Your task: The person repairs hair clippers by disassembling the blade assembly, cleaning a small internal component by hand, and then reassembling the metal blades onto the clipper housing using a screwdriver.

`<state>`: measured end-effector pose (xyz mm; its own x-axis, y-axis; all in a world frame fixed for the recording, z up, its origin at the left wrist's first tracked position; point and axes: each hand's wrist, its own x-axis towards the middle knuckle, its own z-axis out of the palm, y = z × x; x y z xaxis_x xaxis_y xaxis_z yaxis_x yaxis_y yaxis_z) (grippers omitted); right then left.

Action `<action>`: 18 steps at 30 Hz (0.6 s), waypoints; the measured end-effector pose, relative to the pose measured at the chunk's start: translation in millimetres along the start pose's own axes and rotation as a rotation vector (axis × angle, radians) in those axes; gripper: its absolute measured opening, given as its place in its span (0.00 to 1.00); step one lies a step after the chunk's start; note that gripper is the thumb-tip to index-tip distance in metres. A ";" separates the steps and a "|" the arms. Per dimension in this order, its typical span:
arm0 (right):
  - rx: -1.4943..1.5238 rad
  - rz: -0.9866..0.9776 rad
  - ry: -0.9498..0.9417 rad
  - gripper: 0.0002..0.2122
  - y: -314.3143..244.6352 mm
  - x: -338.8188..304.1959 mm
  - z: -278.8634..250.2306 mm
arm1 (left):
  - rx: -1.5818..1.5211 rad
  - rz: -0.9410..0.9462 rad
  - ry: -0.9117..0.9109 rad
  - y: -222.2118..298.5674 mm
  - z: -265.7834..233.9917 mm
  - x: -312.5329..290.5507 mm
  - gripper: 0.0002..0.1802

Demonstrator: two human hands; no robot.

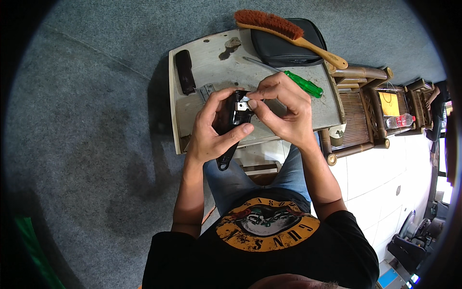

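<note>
My left hand (206,135) is wrapped round a black, elongated hair clipper (225,159) with a hanging loop at its near end. Its far end faces up and shows a small white and metal part (242,106). The thumb and fingers of my right hand (288,106) pinch at that far end, over a small pale piece (246,98) that they partly cover. Left of my hands, a dark, shell-like cover (185,72) lies on the wooden table, and a flat metal piece (206,90) rests near my left fingers.
On the worn table (211,45) lie a green-handled screwdriver (304,85), a black zip case (284,45) and a red-bristled brush (269,24). Bamboo chairs (356,118) stand right, with a cap (337,134), a yellow paper (389,103) and a bottle (400,121). Another person (437,111) is at the far right.
</note>
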<state>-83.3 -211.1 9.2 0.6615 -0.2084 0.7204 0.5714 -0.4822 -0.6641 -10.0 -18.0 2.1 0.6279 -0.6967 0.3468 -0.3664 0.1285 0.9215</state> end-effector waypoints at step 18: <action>0.170 0.002 -0.007 0.08 -2.3 -0.1 -5.5 | 0.478 0.225 0.210 20.9 19.9 -17.0 0.38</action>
<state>-87.3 -214.7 11.8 0.6659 -0.2030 0.7179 0.6435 -0.3306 -0.6904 -42.1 -17.5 12.0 0.6037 -0.5276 0.5976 -0.7462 -0.1102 0.6565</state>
